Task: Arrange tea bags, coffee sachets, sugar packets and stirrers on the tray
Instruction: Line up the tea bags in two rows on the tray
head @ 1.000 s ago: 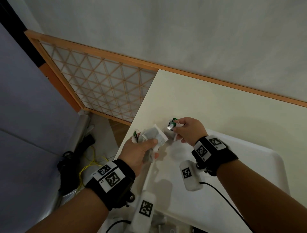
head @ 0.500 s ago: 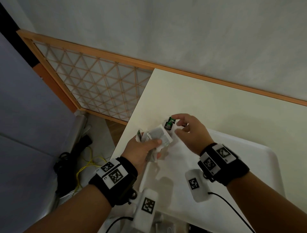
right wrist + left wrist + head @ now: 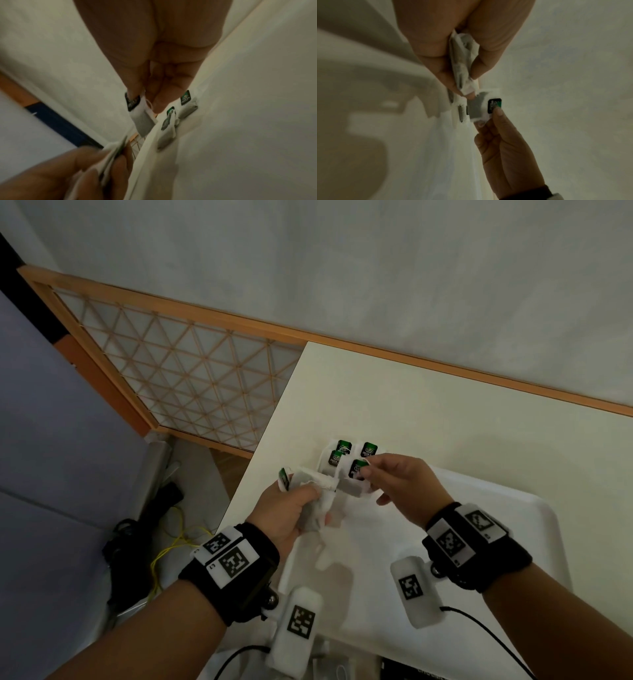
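On the pale bench by the lattice screen, three tea bags had newly appeared at the white tray's far corner, a fourth tea bag pinched in right hand fingers, left hand clutching the remaining bundle.

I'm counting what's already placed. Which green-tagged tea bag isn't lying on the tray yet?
The tea bag pinched by its tag in the right hand fingers: it hangs above the tray, while three others lie flat at the tray's far corner.
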{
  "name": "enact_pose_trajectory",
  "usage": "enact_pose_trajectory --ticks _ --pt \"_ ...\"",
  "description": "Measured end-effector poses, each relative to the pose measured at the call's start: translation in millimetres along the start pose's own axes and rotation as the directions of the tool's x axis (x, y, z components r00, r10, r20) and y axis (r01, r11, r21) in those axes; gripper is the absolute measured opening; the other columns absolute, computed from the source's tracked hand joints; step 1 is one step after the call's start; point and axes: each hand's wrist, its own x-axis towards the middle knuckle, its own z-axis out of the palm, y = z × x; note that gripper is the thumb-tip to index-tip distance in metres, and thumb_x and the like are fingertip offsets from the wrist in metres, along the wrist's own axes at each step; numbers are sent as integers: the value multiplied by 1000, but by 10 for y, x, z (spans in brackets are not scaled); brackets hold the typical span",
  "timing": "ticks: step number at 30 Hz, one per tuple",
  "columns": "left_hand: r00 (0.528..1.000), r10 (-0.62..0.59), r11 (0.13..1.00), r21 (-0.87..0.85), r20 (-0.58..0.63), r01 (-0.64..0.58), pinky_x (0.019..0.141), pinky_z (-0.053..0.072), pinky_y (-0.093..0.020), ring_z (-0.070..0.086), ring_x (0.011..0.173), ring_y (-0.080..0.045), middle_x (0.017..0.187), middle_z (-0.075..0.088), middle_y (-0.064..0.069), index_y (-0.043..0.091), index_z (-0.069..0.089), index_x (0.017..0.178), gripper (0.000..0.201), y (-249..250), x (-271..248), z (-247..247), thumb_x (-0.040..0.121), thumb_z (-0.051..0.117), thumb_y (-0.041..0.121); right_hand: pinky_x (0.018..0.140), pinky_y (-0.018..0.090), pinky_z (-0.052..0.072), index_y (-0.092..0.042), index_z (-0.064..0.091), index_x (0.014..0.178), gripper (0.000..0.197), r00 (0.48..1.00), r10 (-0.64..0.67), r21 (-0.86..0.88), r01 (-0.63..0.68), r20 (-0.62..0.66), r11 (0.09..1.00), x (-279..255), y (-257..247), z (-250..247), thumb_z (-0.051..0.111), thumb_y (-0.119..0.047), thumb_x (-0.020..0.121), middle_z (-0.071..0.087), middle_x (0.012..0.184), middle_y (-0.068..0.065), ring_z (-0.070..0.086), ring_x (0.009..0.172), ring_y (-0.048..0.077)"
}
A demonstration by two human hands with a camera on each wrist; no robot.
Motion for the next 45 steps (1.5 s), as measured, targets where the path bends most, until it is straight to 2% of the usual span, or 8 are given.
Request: enact_pose_trajectory --ticks 7,11,18,27,31,34,41,45 --pt "1000 0 1000 24 1 0 57 58 -32 68 71 -24 80 72 -9 9 65 95 32 -41 47 -65 87 47 -16 47 20 52 -14 68 108 22 989 133 -204 -142 -56 969 272 134 -7 60 -21 89 69 81 4 64 64 18" --pt "1000 9 1000 -5 -16 -9 58 58 -31 65 79 -23 84 70 -8 12 65 96 32 -44 72 -74 86 51 -15 52 28 56 -17 67 98 13 974 156 -194 -187 -162 963 378 165 -23 62 -22 87 64 67 0 61 59 18" --pt "999 25 999 -33 -25 -26 58 59 -31 66 82 -24 90 70 -10 13 66 95 29 -58 107 -63 84 57 -11 75 42 56 -32 56 73 13 966 134 -314 -200 -221 928 439 279 -41 64 -31 83 67 75 1 61 71 21" --pt "999 43 998 -47 -13 -44 55 58 -28 66 82 -22 95 69 -12 8 64 105 28 -67 99 -28 85 57 -9 62 25 41 -24 56 101 16 960 26 -277 -106 -280 955 305 212 -51 63 -29 87 55 67 -4 54 67 11" --pt "999 45 998 -41 -8 -45 61 59 -30 66 87 -24 102 69 -15 7 64 109 28 -62 87 -4 85 58 -7 60 26 46 -26 66 90 9 996 7 -120 -17 -84 993 137 8 87 59 -32 90 64 72 -5 60 66 12" --pt "998 55 998 -1 13 -55 73 57 -37 66 93 -31 110 67 -22 2 63 116 33 -76 67 39 84 62 -3 56 22 50 -23 64 100 16 996 48 -51 -44 80 998 24 -96 185 66 -30 86 64 72 -3 61 63 7" --pt "999 44 998 -45 -32 -46 76 57 -42 69 95 -29 105 71 -15 9 66 112 26 -59 35 77 89 63 21 56 25 55 -13 61 101 25 982 137 170 -158 127 973 -50 -140 209 73 -7 79 64 65 7 61 52 12" --pt "998 42 997 -66 -40 -45 62 59 -35 71 75 -19 91 72 -11 7 65 104 17 -16 24 60 94 55 17 56 28 55 -16 61 93 21 986 130 183 -148 107 972 -74 -117 158 70 -3 80 63 65 10 62 54 15"
